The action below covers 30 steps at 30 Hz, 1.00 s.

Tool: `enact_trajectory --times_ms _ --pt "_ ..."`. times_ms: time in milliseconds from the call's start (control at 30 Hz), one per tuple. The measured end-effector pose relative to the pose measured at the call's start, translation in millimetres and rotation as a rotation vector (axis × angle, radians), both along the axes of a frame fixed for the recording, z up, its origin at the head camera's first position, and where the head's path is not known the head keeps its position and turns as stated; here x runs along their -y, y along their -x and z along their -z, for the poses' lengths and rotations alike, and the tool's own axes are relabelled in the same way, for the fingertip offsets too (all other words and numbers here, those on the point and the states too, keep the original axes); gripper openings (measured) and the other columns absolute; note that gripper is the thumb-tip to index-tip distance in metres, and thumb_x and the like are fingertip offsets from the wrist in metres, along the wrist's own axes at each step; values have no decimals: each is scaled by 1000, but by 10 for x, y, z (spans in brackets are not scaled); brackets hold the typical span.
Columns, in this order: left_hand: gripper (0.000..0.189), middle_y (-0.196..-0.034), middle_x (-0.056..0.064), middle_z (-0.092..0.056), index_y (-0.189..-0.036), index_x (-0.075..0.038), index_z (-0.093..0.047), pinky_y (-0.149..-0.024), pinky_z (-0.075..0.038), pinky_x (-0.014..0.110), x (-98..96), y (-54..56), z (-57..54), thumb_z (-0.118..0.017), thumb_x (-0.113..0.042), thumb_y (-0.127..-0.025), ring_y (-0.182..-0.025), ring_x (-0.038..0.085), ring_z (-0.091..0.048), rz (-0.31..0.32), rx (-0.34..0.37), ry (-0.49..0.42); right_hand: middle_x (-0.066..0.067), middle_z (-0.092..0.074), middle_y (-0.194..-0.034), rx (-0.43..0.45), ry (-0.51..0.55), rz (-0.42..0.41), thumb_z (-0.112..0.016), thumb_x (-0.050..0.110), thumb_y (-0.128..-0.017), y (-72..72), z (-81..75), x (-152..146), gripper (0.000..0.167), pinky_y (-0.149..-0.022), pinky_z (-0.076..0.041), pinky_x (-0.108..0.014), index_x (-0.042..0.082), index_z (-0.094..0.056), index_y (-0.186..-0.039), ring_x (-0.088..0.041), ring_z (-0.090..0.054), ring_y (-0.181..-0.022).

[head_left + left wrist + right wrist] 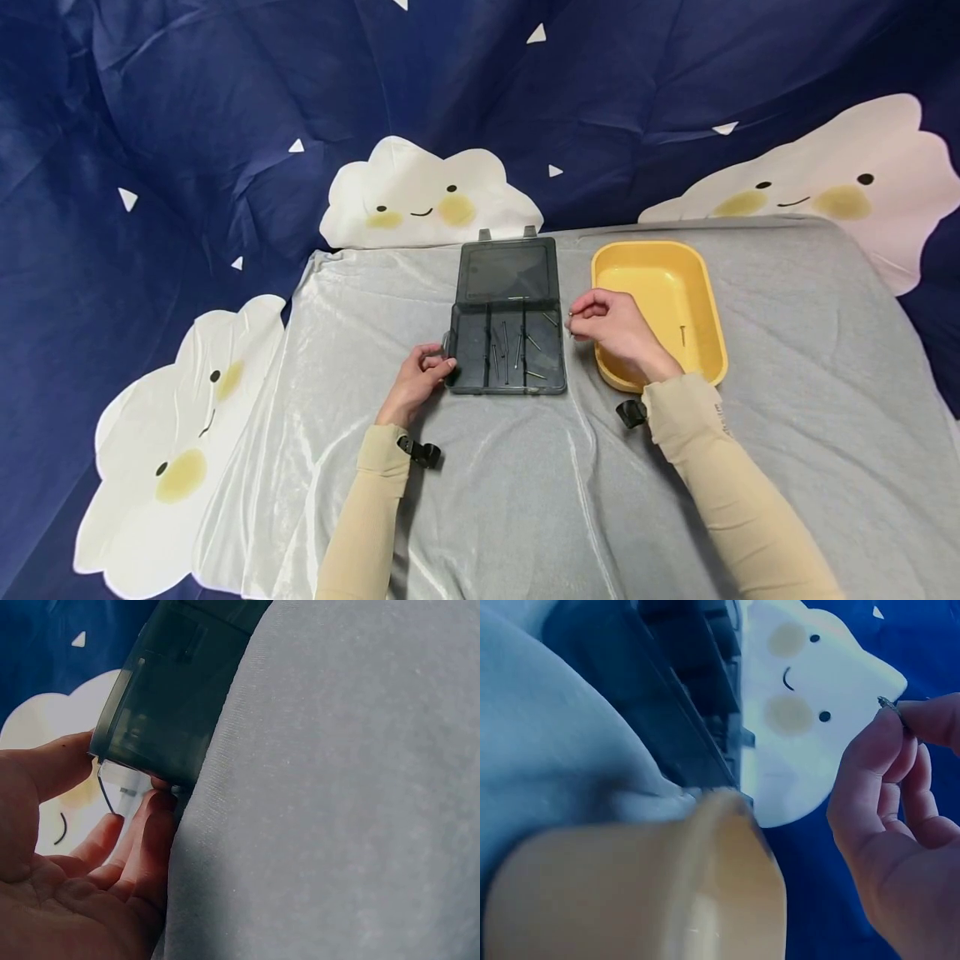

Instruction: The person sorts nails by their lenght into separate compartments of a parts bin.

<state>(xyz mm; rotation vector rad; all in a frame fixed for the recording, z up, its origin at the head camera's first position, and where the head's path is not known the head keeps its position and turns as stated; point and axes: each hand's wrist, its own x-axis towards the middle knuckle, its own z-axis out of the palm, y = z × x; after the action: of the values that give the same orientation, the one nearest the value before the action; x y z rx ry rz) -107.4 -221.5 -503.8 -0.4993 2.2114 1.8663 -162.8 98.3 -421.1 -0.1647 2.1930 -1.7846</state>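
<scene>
A dark translucent compartment box (468, 346) lies with its lid (508, 271) folded back on the grey cloth. Long screws (506, 350) lie in its middle compartment and shorter ones (535, 342) in the right one; the left compartment shows none. My left hand (417, 380) holds the box's left side, the thumb on its rim and the fingers lower down. Between thumb and forefinger, my right hand (618, 329) pinches a small screw (889, 703), just right of the box and over the left rim of a yellow tray (716, 333). One screw (682, 335) lies inside that tray.
Grey cloth (510, 483) covers the table, with creases in front of the box. Behind and to the left hangs a dark blue curtain (225, 67) printed with white clouds. Black straps (420, 452) sit at both wrists.
</scene>
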Motion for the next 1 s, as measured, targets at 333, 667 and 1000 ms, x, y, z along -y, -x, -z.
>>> enact_trajectory --times_ms 333,667,1000 --pt "47 -92 0 -64 -130 -4 -47 -66 -47 24 -3 -14 -2 -69 -14 -89 -74 8 -56 -8 -6 15 -6 -65 -82 -15 -107 -22 -66 1 -82 -59 102 173 24 -66 -53 -21 -9 -60 -103 -5 -60 -67" --pt "51 -96 2 -64 -133 -2 -45 -67 -46 23 7 -4 -1 -69 -14 -90 -75 8 -56 -3 1 -8 -7 -67 -81 -89 -318 -31 -64 5 -78 -83 185 287 17 -57 -49 -24 3 -65 -94 -10 -61 -60" --pt "53 -97 3 -64 -135 -1 -44 -68 -46 25 9 6 -6 -69 -13 -90 -76 8 -56 7 6 -4 -7 -67 -79 -193 -468 -65 -63 7 -77 -108 235 311 14 -69 -45 -27 4 -65 -90 -16 -61 -70"
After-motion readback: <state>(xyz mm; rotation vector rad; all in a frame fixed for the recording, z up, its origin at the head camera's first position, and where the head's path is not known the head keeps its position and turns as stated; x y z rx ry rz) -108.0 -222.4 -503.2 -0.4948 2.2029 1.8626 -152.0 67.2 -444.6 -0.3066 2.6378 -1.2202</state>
